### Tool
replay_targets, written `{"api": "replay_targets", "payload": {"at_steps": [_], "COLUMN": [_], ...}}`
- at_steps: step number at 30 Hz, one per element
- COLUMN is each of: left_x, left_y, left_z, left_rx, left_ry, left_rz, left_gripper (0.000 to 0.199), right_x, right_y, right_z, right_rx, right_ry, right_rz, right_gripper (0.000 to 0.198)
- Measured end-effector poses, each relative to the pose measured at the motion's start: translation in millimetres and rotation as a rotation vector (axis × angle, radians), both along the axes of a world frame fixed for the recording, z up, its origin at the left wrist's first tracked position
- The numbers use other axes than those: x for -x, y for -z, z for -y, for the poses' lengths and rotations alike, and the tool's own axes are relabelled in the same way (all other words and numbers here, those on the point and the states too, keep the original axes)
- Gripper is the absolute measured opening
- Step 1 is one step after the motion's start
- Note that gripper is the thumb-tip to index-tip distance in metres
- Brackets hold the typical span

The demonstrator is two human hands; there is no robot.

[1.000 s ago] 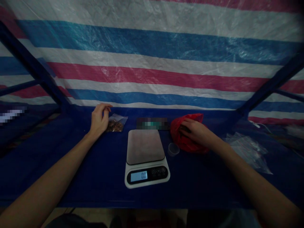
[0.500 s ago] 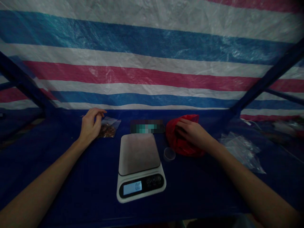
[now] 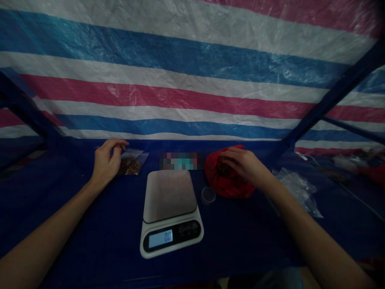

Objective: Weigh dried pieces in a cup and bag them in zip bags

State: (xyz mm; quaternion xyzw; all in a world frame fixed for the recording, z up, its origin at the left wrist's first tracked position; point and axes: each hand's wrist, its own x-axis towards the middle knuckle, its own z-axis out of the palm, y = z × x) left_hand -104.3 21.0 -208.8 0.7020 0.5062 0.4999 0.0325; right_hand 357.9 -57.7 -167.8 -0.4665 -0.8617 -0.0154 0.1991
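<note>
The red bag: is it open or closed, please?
The red bag is open: its mouth is spread around dark brown contents, and the right hand is at the opening.

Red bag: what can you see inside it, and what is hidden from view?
Dark brown contents show inside the red bag, at its opening by the right hand; too dim to identify. The hand and bag itself cover the rest, including the bottom.

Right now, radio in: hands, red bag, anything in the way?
Left hand beside filled zip bag. Right hand at open red bag. Nothing seen blocking; small cup beside scale.
</note>
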Motion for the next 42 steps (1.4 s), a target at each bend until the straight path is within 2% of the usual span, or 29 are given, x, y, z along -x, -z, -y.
{"api": "replay_targets", "payload": {"at_steps": [6,14,19,28,30,33,39,42], "left_x": [-6,-46,-50,-45,-47,-49,-44,-39], "left_y": [-4.2,-16.6,-18.8,-19.9,-19.7,-19.9,-19.2,-16.9], "left_z": [18,47,46,47,44,38,30,28], "left_rx": [-0.076,-0.149,-0.204,-0.157,-0.152,-0.153,-0.205,-0.208], "left_ry": [-0.007,0.044,0.044,0.063,0.068,0.063,0.107,0.130], "left_rz": [-0.045,-0.039,-0.049,-0.049,-0.076,-0.118,-0.231,-0.237], "left_gripper": [0.029,0.029,0.028,0.031,0.030,0.030,0.030,0.030], "right_x": [-11,-14,-16,-30,-26,-7,42,52], "right_y": [-5,-6,-14,-37,-40,-40,-30,-25], "right_z": [-1,-4,-1,14,17,24,43,48], "right_rx": [-0.007,0.007,0.013,-0.107,-0.094,0.018,0.273,0.345], "right_ry": [0.010,-0.040,-0.011,0.100,0.096,0.006,-0.325,-0.400], "right_rz": [-0.006,-0.117,-0.186,-0.306,-0.350,-0.384,-0.356,-0.295], "right_gripper": [0.022,0.017,0.017,0.019,0.019,0.018,0.017,0.018]}}
